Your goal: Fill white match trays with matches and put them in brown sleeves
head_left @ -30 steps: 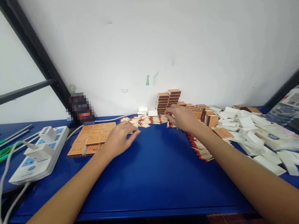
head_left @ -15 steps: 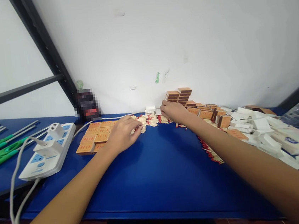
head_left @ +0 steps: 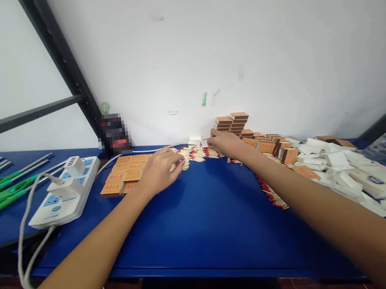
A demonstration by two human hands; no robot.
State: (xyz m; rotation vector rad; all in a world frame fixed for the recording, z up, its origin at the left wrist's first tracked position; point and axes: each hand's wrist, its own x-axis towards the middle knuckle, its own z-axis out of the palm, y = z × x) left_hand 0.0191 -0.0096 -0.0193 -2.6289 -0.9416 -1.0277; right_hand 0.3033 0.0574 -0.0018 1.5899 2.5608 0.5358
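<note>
Matches (head_left: 196, 154) lay between left hand (head_left: 159, 168) and right hand (head_left: 227, 143), apparently for easy reach, each grip's hold impossible to tell.

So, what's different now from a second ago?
The right hand has moved back toward the wall, reaching a small white box; whether it grips it is unclear. The view has swung slightly left. The left hand stays beside the orange matchboxes, which look unchanged.

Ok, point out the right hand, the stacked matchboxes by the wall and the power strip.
Right hand (head_left: 226, 143): head view, on the back of the hand.
Stacked matchboxes (head_left: 238, 124): head view, on their brown sides.
Power strip (head_left: 87, 180): head view, on its top face.
</note>
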